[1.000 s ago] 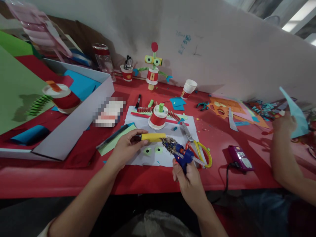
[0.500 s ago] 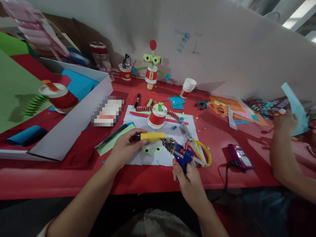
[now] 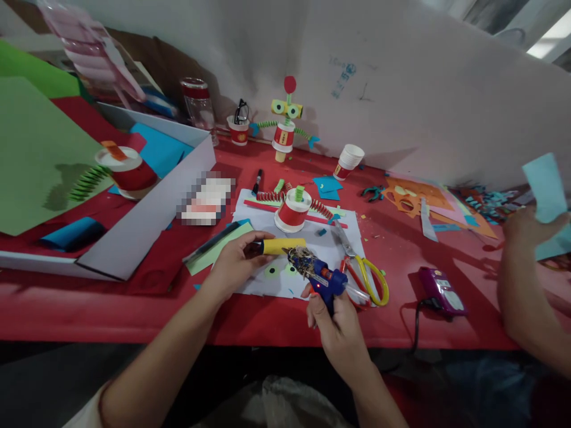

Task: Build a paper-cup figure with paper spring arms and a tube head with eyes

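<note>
A yellow paper tube lies level in my left hand, whose fingers pinch its left end. My right hand is wrapped round a blue glue gun, its nozzle at the tube's lower side near the middle. White paper lies beneath, with two green paper eyes partly behind the gun's tip. Beyond the tube stands an upside-down red and white cup with folded paper arms. Scissors with yellow and red handles rest beside the gun.
A finished cup figure stands near the wall, with stacked cups to its right. An open white box is at left. A purple device with a cable lies at right, near another person's hand holding light blue paper.
The glue gun's tip has moved left along the tube, from its right end toward the middle. The camera view has shifted slightly. The other person's blue paper has changed position.
</note>
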`<state>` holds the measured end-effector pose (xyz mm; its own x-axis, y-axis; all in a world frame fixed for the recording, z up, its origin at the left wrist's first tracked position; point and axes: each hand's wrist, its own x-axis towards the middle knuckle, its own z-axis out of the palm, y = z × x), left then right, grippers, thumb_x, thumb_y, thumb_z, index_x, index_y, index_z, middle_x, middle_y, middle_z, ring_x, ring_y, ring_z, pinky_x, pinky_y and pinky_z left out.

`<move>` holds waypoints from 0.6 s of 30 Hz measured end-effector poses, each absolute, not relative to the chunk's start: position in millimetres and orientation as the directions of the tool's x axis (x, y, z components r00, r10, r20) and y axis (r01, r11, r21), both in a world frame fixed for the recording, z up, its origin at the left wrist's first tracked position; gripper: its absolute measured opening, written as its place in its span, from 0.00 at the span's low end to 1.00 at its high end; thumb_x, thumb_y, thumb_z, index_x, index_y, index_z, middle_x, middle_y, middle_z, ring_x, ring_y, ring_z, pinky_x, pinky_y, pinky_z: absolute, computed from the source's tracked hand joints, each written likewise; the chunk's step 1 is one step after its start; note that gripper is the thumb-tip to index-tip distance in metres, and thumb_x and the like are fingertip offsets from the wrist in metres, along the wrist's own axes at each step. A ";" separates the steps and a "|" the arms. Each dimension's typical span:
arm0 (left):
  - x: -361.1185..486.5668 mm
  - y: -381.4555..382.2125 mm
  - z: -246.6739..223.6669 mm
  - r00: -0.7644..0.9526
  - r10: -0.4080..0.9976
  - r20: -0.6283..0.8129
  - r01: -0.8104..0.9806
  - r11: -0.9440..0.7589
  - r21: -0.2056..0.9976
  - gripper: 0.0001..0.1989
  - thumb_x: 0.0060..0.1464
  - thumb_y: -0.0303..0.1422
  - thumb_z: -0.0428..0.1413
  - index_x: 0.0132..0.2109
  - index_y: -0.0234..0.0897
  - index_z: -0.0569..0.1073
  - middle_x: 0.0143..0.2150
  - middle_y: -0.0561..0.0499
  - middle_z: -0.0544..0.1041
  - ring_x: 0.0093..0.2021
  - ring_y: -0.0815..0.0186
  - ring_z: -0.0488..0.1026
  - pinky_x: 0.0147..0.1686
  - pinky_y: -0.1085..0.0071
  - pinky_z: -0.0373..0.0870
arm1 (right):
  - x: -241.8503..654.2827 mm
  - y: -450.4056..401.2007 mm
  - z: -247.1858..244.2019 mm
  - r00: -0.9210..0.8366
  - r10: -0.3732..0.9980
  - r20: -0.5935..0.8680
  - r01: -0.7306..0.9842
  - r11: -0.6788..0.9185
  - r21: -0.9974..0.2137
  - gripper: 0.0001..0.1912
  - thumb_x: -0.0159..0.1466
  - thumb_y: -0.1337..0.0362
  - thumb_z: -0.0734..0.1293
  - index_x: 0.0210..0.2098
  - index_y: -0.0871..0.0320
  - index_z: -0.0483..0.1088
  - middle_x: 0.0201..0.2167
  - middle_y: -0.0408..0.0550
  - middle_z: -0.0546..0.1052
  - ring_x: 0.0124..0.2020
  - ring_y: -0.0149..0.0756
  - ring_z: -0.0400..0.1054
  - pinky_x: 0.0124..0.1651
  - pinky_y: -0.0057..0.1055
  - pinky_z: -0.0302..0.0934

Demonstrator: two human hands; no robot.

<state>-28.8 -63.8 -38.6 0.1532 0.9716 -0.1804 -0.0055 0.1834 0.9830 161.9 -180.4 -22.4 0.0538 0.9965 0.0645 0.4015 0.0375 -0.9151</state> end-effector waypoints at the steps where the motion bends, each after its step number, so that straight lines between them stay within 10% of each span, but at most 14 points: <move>1: -28.9 -63.7 -38.5 0.156 0.972 -0.176 -0.004 0.179 0.984 0.27 0.34 0.37 0.69 0.45 0.37 0.77 0.41 0.46 0.81 0.39 0.57 0.77 0.37 0.64 0.74 | 160.7 -180.0 -24.4 0.049 0.997 0.066 0.405 0.040 -0.913 0.15 0.72 0.52 0.59 0.38 0.56 0.66 0.24 0.40 0.69 0.25 0.32 0.65 0.32 0.30 0.61; 18: -28.5 -62.6 -40.7 0.173 0.968 -0.182 -0.003 0.185 0.983 0.27 0.34 0.38 0.68 0.45 0.37 0.77 0.39 0.47 0.80 0.36 0.60 0.76 0.32 0.68 0.69 | 157.1 -176.9 -28.5 0.053 0.998 0.028 0.435 0.002 -0.900 0.14 0.71 0.51 0.59 0.40 0.56 0.66 0.24 0.40 0.67 0.25 0.34 0.64 0.33 0.33 0.59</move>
